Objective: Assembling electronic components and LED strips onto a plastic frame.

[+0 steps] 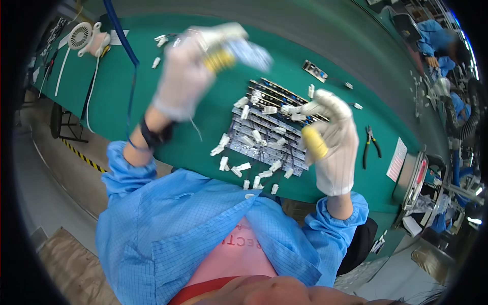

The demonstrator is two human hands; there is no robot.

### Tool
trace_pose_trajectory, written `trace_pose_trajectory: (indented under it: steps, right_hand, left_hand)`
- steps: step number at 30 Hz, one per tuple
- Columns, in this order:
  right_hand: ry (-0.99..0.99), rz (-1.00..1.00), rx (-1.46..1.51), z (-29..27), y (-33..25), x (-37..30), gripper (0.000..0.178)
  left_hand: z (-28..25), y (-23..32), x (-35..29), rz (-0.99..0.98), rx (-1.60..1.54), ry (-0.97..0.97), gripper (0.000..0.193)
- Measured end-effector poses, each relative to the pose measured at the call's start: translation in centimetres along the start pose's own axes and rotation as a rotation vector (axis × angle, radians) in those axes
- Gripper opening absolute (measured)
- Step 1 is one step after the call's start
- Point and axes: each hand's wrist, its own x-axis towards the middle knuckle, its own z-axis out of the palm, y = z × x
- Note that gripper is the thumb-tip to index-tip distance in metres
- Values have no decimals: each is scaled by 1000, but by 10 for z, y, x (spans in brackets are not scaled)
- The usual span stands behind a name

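My left hand [187,68], in a white glove with a yellow covering on a finger, is raised over the far part of the table. It is closed on a pale blue-white patterned piece [249,55], smeared by motion. My right hand [333,137], gloved alike with a yellow-covered thumb, hovers at the right edge of the boards. Its fingers are curved and stand apart from the thumb; I see nothing held between them. Below lie rows of narrow circuit boards, dark ones [284,91] at the back and grey ones [244,124] in front, with several white wire connectors [256,136] on them.
Black-and-yellow pliers [371,145] lie right of the boards, beside a printed sheet [396,159]. A small separate board [315,71] sits at the back. On the green table's [112,84] far left stands a small fan [84,38]. A blue hose [121,33] hangs near my left arm. Another person [434,43] works at far right.
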Motion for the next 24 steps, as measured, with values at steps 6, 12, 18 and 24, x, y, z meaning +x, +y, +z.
trace_pose_trajectory:
  steps: [6, 12, 18, 24]
  right_hand:
    - [246, -147, -156, -41, 1, 46, 37]
    - [167, -510, -1143, -60, 54, 117, 33]
    - [115, -615, -837, -31, 45, 114, 34]
    - [-46, -294, 352, 5, 20, 35, 17]
  left_hand:
    - [-40, -175, 26, -124, 852, -290, 32]
    - [-39, -142, 37, -101, 681, -228, 34]
    - [-12, -33, -2, 123, 434, -30, 40]
    - [9, 61, -20, 171, 62, -154, 50]
